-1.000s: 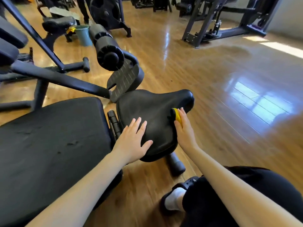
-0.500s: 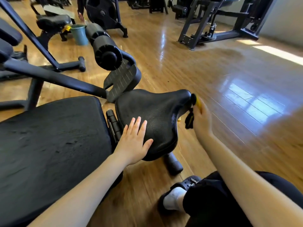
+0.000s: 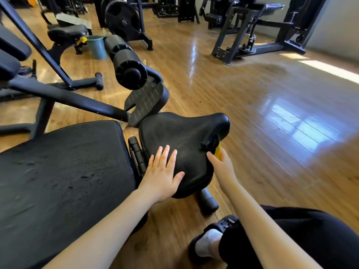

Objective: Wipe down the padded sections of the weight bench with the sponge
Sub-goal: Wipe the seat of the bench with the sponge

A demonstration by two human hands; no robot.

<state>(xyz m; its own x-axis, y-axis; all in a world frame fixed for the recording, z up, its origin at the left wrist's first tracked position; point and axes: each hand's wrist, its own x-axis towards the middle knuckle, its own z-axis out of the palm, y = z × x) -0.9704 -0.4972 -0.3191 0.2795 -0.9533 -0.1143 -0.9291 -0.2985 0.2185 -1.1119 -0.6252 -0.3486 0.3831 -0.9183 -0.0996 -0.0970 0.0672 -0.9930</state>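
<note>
The weight bench has a small black padded seat (image 3: 180, 131) in the middle and a large black back pad (image 3: 64, 164) at the left. My left hand (image 3: 163, 173) lies flat on the near part of the seat, fingers spread. My right hand (image 3: 221, 164) grips a yellow sponge with a black scouring side (image 3: 214, 144) and holds it against the seat's right edge. Most of the sponge's yellow part is hidden by my fingers.
A black foam roller (image 3: 126, 65) and a ribbed footplate (image 3: 145, 101) stand beyond the seat. A teal bucket (image 3: 96, 46) sits on the wooden floor further back, among other gym machines (image 3: 252, 26). My knee and shoe (image 3: 219, 235) are at the lower right.
My right hand slid the sponge along the seat's right edge, out to the far tip and then back toward me. My left hand stayed flat on the seat.
</note>
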